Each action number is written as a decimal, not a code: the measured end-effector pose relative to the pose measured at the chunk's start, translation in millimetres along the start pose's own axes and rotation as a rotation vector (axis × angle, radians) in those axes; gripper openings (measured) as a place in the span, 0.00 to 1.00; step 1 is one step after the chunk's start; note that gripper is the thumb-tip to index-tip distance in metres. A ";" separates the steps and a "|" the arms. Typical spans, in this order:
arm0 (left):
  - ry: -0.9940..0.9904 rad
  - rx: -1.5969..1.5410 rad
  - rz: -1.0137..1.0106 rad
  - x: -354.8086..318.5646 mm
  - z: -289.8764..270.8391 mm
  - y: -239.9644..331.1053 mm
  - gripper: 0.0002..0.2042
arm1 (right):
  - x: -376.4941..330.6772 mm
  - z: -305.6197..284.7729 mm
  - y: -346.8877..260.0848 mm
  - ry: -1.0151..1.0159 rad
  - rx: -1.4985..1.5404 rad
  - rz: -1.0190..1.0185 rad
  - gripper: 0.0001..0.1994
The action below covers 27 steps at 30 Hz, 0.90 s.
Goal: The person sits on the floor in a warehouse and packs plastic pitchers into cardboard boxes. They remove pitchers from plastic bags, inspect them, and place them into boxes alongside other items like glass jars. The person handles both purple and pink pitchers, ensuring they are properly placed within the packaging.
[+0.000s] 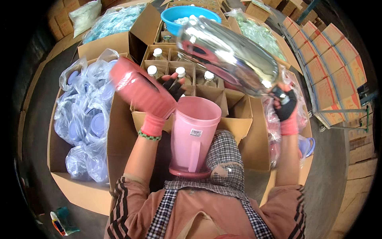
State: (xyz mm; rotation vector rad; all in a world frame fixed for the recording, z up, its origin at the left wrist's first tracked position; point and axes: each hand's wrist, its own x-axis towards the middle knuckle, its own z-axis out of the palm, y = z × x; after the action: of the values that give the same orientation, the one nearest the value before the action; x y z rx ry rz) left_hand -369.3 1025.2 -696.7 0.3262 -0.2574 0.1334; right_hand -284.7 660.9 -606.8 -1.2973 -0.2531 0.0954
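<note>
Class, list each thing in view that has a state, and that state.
Silver flask: tilted, held in right hand
Pink jug: upright, open-topped
White-topped bottles: upright
Blue basin: open, holding white pieces
Left carton: open, holding bagged lilac items
Stacked boxes: closed
</note>
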 end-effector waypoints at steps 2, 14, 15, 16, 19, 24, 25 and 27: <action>-0.093 -0.137 0.005 18.5 12.9 -12.2 0.19 | -6.1 29.0 48.2 -0.057 0.041 -0.063 0.13; -0.046 0.287 0.265 72.0 -91.7 68.7 0.14 | 18.7 129.6 145.0 -0.387 0.146 0.163 0.36; -0.063 0.297 0.244 70.8 -95.0 67.3 0.14 | 22.2 127.6 151.5 -0.371 0.127 0.205 0.36; -0.081 0.298 0.197 66.4 -91.0 62.1 0.13 | 25.2 125.1 155.3 -0.347 0.104 0.250 0.37; -0.183 0.290 -0.111 37.3 -27.6 40.3 0.16 | 28.1 106.3 148.8 -0.324 0.116 0.401 0.30; -0.081 0.318 -0.162 11.3 -27.3 32.5 0.17 | 24.8 131.5 135.5 -0.129 -0.055 -0.103 0.35; -0.045 0.327 -0.161 9.3 -31.6 29.2 0.18 | 22.9 134.1 123.5 -0.199 -0.048 -0.010 0.37; 0.016 0.352 -0.164 2.0 -38.6 23.6 0.19 | 30.0 119.0 140.3 -0.322 -0.269 0.011 0.38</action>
State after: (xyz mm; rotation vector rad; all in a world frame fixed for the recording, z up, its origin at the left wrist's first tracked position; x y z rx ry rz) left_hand -362.5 1060.3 -724.4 0.6938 -0.1894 0.0187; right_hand -274.0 817.0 -708.1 -1.5495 -0.5483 0.2884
